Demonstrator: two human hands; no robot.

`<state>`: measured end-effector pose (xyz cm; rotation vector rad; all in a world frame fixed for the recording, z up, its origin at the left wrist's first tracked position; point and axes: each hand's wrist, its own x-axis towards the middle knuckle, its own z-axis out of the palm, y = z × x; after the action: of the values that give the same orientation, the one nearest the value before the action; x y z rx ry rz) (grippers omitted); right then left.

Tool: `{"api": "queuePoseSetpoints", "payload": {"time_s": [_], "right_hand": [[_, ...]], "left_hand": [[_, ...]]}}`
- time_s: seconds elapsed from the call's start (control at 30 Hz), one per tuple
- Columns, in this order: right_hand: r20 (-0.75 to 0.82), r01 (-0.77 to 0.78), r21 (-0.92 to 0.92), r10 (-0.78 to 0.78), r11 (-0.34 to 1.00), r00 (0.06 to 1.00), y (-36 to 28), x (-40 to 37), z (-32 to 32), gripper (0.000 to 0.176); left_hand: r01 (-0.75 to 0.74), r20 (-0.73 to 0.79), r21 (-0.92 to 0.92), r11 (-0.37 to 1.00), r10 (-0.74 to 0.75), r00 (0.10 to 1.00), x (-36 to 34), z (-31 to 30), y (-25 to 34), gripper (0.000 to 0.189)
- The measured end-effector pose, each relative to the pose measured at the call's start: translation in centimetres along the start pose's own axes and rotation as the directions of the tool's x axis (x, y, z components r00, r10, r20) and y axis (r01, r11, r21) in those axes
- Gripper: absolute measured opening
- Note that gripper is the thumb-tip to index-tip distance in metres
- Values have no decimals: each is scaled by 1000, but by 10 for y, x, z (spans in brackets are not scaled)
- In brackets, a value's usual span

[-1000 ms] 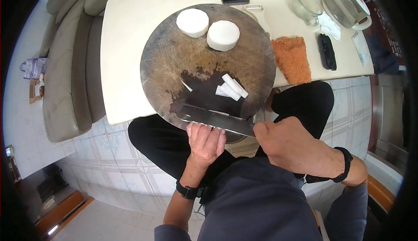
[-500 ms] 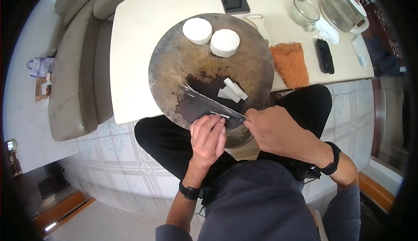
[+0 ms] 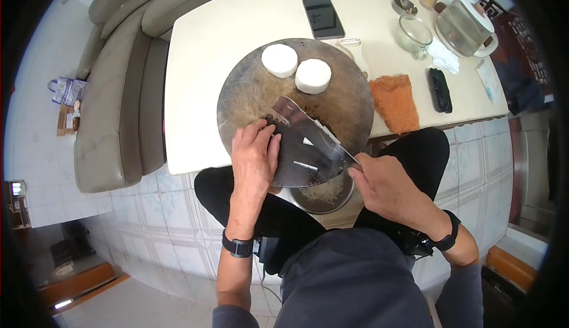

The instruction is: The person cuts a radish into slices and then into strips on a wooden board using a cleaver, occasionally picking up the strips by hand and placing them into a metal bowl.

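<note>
My right hand is closed round the handle end of a wide knife, whose blade lies across the round chopping board. On the board's near left part rests my left hand, fingers somewhat spread and nothing visible in them. Between the hands, a thin white strip and a small white piece lie on the dark wet area. More white pieces show along the blade, partly hidden by it. Two thick white rounds sit at the board's far side.
Below the board's near edge is a metal bowl with pale shreds. Beyond and right of the board are a phone, a peeler, an orange cloth, a black case, a glass cup and a glass kettle.
My left hand has moved left and up, away from the thin strip. The knife now tilts flatter over the white pieces. The view has shifted, showing more of the bowl.
</note>
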<state>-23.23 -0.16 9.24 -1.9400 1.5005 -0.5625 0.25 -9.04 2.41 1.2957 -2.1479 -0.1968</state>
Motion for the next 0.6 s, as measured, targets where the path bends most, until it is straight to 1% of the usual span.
{"api": "queuePoseSetpoints", "payload": {"time_s": [0.03, 0.07, 0.2, 0.27, 0.5, 0.6], "right_hand": [[6, -11, 10, 11, 1000, 1000, -1, 0, 0, 17], [13, -22, 20, 22, 1000, 1000, -1, 0, 0, 17], [12, -41, 19, 41, 999, 999, -1, -2, -1, 17], [-10, -36, 25, 36, 999, 999, 0, -3, -1, 17], [-8, -33, 49, 33, 998, 999, 2, -4, 3, 17], [-24, -25, 90, 28, 996, 999, 3, -3, 8, 18]], "left_hand": [[-32, 24, 16, 999, 32, 999, 2, -1, -2, 22], [-51, 36, 25, 998, 50, 998, 5, -5, 1, 16], [-76, 51, 53, 996, 74, 996, 3, -11, -2, 14], [-83, 33, -4, 997, 83, 996, -2, -13, 0, 13], [-129, 74, -48, 990, 132, 988, -20, -18, 0, 15], [-181, 38, -144, 973, 189, 981, -38, -14, 17, 16]]}}
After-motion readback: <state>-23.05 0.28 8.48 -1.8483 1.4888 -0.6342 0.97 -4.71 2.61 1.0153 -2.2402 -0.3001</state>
